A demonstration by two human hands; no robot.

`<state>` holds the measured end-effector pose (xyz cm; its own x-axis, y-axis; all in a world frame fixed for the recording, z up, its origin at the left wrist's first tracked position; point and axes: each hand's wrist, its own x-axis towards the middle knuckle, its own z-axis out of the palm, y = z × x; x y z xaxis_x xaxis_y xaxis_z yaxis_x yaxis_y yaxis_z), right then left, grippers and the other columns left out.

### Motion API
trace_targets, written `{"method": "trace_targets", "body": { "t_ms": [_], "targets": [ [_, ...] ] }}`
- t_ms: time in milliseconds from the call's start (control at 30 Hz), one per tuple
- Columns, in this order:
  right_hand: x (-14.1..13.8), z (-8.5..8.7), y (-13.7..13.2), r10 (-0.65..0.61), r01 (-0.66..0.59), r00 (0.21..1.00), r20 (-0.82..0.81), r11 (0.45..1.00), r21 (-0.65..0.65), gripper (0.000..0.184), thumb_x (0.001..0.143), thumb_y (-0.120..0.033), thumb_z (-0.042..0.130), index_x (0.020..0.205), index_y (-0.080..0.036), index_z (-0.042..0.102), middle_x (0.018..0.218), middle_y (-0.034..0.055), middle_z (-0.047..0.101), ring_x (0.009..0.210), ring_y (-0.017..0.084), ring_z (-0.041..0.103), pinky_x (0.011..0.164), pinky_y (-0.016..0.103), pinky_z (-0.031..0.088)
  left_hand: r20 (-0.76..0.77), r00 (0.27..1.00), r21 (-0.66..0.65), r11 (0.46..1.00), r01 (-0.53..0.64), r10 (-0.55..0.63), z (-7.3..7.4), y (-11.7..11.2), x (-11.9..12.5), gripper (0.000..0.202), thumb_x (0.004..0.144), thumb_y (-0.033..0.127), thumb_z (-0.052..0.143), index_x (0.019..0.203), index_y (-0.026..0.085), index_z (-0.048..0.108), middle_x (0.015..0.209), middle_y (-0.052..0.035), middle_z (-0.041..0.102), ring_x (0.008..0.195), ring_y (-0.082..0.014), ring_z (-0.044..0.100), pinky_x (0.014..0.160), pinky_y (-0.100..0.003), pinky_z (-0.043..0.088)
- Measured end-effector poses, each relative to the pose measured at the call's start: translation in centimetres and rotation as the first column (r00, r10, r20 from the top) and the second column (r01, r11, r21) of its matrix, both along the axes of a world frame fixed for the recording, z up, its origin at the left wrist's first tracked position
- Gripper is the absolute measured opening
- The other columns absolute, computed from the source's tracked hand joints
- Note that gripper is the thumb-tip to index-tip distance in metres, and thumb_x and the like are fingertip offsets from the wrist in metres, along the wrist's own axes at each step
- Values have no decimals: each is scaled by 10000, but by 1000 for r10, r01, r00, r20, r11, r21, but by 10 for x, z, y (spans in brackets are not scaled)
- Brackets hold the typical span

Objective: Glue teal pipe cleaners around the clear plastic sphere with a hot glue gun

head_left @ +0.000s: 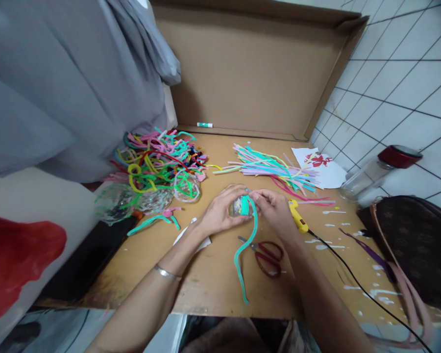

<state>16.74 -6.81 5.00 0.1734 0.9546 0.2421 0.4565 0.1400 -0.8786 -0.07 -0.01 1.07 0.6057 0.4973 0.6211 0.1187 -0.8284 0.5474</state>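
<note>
My left hand point(222, 208) is wrapped round a small clear rounded piece point(235, 208), which looks like the cut base of a plastic bottle. Turquoise pipe cleaner point(255, 226) is wound in rows on its side, and a long loose end hangs down toward the table's front edge. The fingers of my right hand point(270, 203) are pinched together at the top right of the piece, where the pipe cleaner leaves it. Below my hands lie red-handled scissors point(268, 257). A yellow glue gun point(297, 216) rests just beyond my right wrist.
Tangled coloured pipe cleaners point(161, 157) and clear plastic pieces point(154, 200) lie at the left. Straight pipe cleaners point(268, 166) are spread at the back. A glass bottle point(367, 179) and a brown bag point(415, 245) stand right. The glue gun's black cord point(353, 279) crosses the right side.
</note>
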Motion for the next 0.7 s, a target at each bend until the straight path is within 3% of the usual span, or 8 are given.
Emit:
{"method": "trace_targets", "body": {
  "t_ms": [133,267,400,533,700],
  "targets": [
    [3,-3,-1,-45,45,997,-66,999,-11,264,811,-327,507,927,-166,681,732,30,692,619,147,619,588,254,484,-22,1000,-1,1000,-3,3,0,1,-1,614,750,395,777,1276,201,527,1296,-156,595,1233,-288,560,1064,-474,448],
    [5,-4,-2,-127,124,985,115,992,33,186,774,-274,559,863,-180,693,822,61,730,738,181,657,696,290,502,-9,1000,13,1000,2,-2,-1,2,-1,640,730,406,798,1269,188,532,1302,-159,589,1238,-289,552,1070,-459,444],
    [0,-2,-7,-183,165,945,270,982,89,231,850,-323,523,818,-179,701,784,61,730,708,180,646,660,277,460,-3,1000,22,1000,-15,15,-3,1,1,613,743,389,789,1266,195,534,1287,-154,599,1229,-286,559,1072,-463,445],
    [-11,3,-10,-231,180,812,536,973,146,203,853,-320,571,797,-174,700,754,61,707,688,177,622,642,271,404,8,1000,37,999,-14,13,-3,-1,3,596,761,384,766,1270,190,524,1289,-167,594,1237,-293,553,1066,-480,451],
    [-21,11,-9,-233,233,620,750,967,108,169,874,-220,540,814,-163,687,813,82,703,757,193,623,639,280,351,-13,1000,77,997,-12,13,0,-4,5,534,793,363,723,1257,188,525,1282,-161,597,1235,-286,552,1064,-492,453]
  ]
}}
